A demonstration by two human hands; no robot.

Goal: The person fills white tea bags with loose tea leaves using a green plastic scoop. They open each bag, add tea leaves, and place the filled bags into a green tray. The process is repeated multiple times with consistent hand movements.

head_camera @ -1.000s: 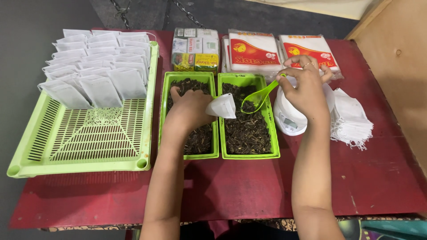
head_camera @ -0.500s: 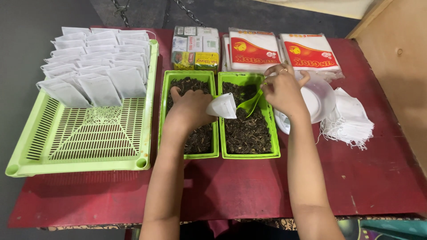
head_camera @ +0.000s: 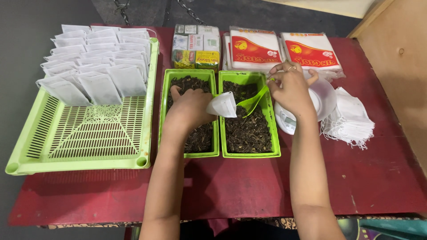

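Observation:
My left hand [head_camera: 191,109] holds a small white paper bag [head_camera: 222,106] over the gap between two green tubs of dark loose tea leaves, the left tub [head_camera: 163,115] and the right tub [head_camera: 274,133]. My right hand [head_camera: 291,89] grips a green plastic scoop [head_camera: 252,101], its bowl tilted down beside the bag's mouth, above the right tub. A white bowl on a small scale [head_camera: 324,98] sits just right of that hand.
A light green slotted tray [head_camera: 89,138] at the left holds several filled white bags standing in rows. Boxes [head_camera: 195,46] and two red-and-white packets [head_camera: 253,49] line the back. A stack of empty white bags [head_camera: 351,118] lies at the right on the red table.
My right hand has moved left from above the white bowl to over the right tub, bringing the scoop down beside the bag. My left hand has kept the bag in place.

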